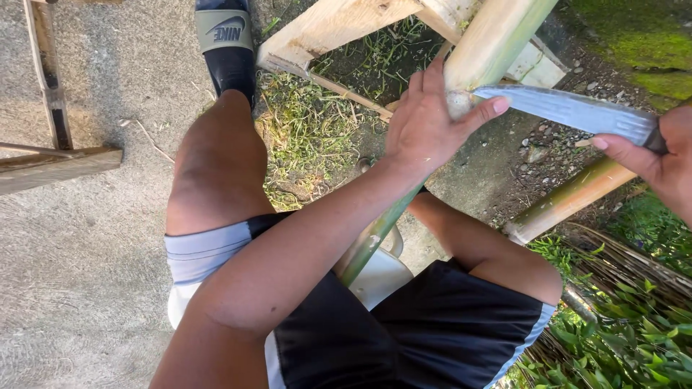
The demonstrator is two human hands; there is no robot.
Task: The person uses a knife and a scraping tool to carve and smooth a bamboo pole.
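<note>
A person sits and looks down at their own legs and hands. The left hand (pixel 425 126) is in the upper middle of the frame. Its grip is wrapped around a thick bamboo pole (pixel 497 36), and its thumb is stretched out flat, pressing on the tip of a big knife blade (pixel 569 109). The blade lies across the cut end of the pole and runs off to the right. The right hand (pixel 659 162) is at the right edge of the frame. Its grip is closed around the knife handle, with the thumb pointing along the back of the blade.

The bamboo pole is pale at the top and green lower down. It slants from the upper right down between the person's knees to the middle of the frame. A second bamboo pole (pixel 569 198) lies on the ground at the right, just under the right hand.

A wooden frame (pixel 339 29) rests on the grass at the top. A foot in a dark slipper (pixel 227 43) is at the upper left. The person wears black shorts (pixel 440 331). Green leaves (pixel 634 331) fill the lower right corner
</note>
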